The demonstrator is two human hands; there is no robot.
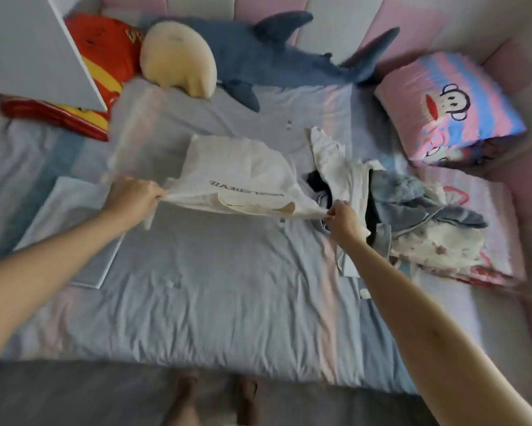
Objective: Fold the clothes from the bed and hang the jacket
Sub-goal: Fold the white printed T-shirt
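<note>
Standing at bed edge, looking down. Both hands out over the bed [212,287].

Left hand [132,195]: fingers curled tight around one corner of a white T-shirt [237,176]. Right hand [343,218]: pinching the opposite corner between thumb and fingers. Shirt is stretched between them, near edge taut and lifted, the rest sagging toward the bedding. Dark lettering reads upside-down from here. The far part of the cloth is blurred, so it is probably being shaken or spread. Holding by two corners lets the fabric hang flat, which suits laying it down smooth for folding.

Unsorted clothes pile [412,216] lies just beside the right hand: white, black, blue-grey and patterned pieces tangled together. Whether the jacket is among them I cannot tell.

Folded pale garment [70,222] lies flat under the left forearm, apart from the pile, likely the finished stack.

Judgement: early in the task, most clothes unfolded, hanging not begun.

Shark plush [258,56] and cartoon pillow [449,109] lie along the headboard end.
</note>
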